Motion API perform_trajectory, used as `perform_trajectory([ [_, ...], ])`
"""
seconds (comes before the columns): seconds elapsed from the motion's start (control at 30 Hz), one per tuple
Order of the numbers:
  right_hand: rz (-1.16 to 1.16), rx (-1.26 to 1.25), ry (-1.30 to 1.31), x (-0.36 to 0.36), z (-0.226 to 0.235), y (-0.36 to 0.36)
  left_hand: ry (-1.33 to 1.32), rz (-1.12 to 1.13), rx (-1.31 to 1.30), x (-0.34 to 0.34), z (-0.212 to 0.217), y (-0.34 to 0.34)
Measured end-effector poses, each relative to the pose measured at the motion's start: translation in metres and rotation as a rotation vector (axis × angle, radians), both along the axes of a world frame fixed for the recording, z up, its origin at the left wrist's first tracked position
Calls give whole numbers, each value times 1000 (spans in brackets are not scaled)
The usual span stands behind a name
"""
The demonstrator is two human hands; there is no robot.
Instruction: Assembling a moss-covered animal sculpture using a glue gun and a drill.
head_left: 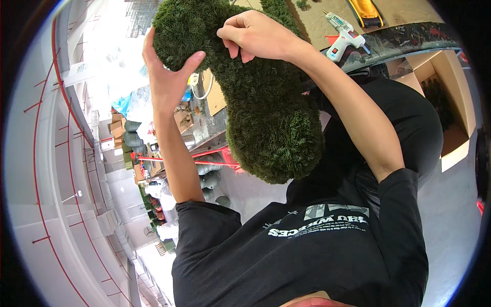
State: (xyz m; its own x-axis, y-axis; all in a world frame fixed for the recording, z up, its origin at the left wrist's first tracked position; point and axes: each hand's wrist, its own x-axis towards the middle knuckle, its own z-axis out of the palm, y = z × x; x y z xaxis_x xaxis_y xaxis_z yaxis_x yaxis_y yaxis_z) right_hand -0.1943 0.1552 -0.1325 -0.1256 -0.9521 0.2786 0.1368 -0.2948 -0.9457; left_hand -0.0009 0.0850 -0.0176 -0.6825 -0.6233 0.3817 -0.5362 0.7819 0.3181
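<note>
A long, bushy piece of dark green artificial foliage [276, 123], with rounded, thicker ends, stretches from the top of the view down over my lap. My left hand [171, 77] grips its far rounded end from the left. The thumb lies along the near side, while the fingers go behind the leaves and are partly hidden. On the upper surface, my right hand [258, 38] is closed, thumb and forefinger pinched together against the greenery. Whatever is between those fingertips is too small or too covered to make out.
Right of the foliage, a white and teal glue gun [340, 38] lies on the worktable [399, 48], near a yellow and black object [367, 11]. An open cardboard box [460, 102] stands at the right. Red bars [204, 159] and piled goods are farther left.
</note>
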Motion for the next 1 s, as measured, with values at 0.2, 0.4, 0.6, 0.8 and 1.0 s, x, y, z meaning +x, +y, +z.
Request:
perform_trajectory([
  [0.2,10,-6,55,3,-6,0,3,-1,-115,5,-7,-7],
  [0.4,-21,40,47,2,-8,2,144,-28,70,12,-7,-12],
  [0.6,1,54,68,3,-13,3,5,52,-315,-6,-22,1],
  [0.8,-106,-134,69,10,-25,-7,63,-6,-289,1,-23,-4],
  [1.0,-439,-287,250,35,-22,-10,121,-49,-192,7,-26,-5],
])
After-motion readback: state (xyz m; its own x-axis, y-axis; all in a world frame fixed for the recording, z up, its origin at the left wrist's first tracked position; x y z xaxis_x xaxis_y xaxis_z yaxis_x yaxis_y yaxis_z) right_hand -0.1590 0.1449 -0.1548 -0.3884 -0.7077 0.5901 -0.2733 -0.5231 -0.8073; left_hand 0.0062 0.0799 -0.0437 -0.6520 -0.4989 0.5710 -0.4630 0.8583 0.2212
